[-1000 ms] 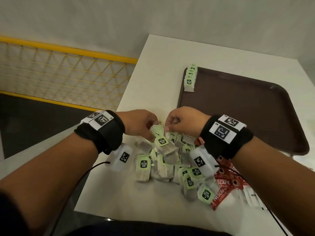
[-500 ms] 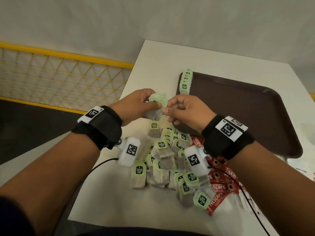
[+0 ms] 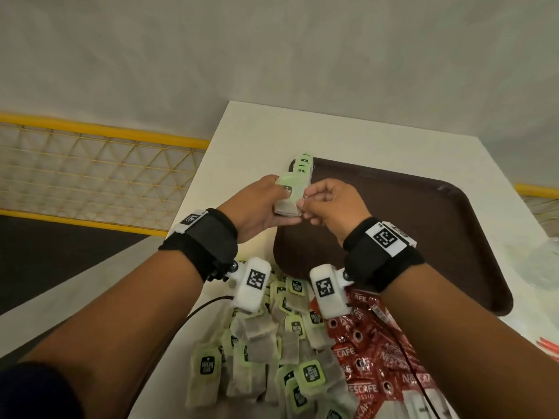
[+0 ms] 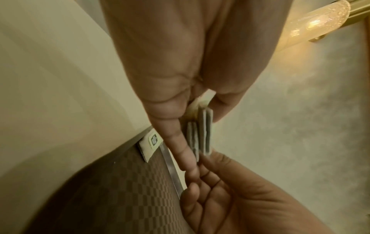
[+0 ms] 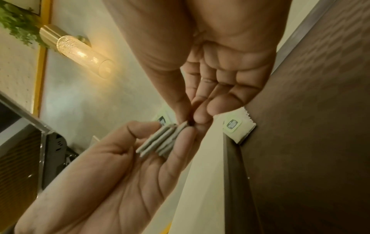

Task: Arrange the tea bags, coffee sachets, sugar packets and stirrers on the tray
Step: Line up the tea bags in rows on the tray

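Note:
My left hand (image 3: 273,204) grips a small stack of green-tagged tea bags (image 3: 289,196) above the brown tray's (image 3: 423,231) near-left rim. The stack's edges show between thumb and fingers in the left wrist view (image 4: 200,137) and the right wrist view (image 5: 160,140). My right hand (image 3: 308,204) pinches the stack's right edge with thumb and forefinger (image 5: 188,123). A row of tea bags (image 3: 302,163) stands along the tray's far-left corner. A loose pile of tea bags (image 3: 272,343) and red Nescafe coffee sachets (image 3: 378,352) lies on the white table near me.
The white table (image 3: 348,128) ends at its left edge beside a yellow mesh railing (image 3: 90,170). Clear plastic wrap (image 3: 544,267) lies right of the tray. Red stirrer ends (image 3: 549,343) show at the right border. A wall lamp (image 5: 80,52) glows behind.
Both hands rose from the pile and moved forward with the tea bags to the tray's left rim. The head view tilted down, showing more of the pile.

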Motion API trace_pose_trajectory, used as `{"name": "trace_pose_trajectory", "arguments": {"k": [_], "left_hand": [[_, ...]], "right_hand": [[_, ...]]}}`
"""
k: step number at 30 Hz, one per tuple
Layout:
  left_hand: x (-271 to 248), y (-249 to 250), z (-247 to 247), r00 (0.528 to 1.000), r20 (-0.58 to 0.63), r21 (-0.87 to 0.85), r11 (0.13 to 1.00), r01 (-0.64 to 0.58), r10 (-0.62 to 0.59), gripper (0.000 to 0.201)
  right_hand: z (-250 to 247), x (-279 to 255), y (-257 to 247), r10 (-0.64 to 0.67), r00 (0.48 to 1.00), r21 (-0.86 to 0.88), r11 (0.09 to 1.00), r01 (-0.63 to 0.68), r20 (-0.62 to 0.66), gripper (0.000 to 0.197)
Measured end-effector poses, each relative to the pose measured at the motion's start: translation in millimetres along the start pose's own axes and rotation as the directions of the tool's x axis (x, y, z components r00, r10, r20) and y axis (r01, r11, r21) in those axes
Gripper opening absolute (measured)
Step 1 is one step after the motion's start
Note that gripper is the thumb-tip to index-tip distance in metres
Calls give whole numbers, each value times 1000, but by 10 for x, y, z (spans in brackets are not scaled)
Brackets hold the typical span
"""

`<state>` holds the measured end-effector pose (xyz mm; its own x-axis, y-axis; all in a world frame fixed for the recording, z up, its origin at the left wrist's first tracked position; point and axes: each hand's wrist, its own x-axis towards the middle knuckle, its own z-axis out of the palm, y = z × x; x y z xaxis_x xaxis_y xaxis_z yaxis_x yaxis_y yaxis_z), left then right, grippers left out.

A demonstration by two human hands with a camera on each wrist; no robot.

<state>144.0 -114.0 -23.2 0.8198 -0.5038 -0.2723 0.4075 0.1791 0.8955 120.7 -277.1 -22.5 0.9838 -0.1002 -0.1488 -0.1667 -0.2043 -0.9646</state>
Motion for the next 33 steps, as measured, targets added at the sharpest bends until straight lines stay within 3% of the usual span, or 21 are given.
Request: {"name": "trace_pose_trajectory", "arguments": {"k": [4,10,15,21,33], "left_hand": [[146,-34,-10,998,-55,167,986,-25,35,37],[312,-100,-102,987,-137,245,968,-52,88,49],[378,-75,-160,987,-127,231,971,-67,98,40],[422,-19,-326,968,-249,27,1000,16,-9,29],[409,-54,-410,957,-288,81,995,58,-33,32]], "right_hand": [[-50,135,33,81,995,69,994,-85,55,23],[5,337,118,125,991,78,989,-128,38,24],[41,477,169,156,987,98,983,-158,26,24],[-51,633,238,248,969,-33,968,-248,-3,19],[59,905,232,299,944,-204,924,-323,-143,13]]}}
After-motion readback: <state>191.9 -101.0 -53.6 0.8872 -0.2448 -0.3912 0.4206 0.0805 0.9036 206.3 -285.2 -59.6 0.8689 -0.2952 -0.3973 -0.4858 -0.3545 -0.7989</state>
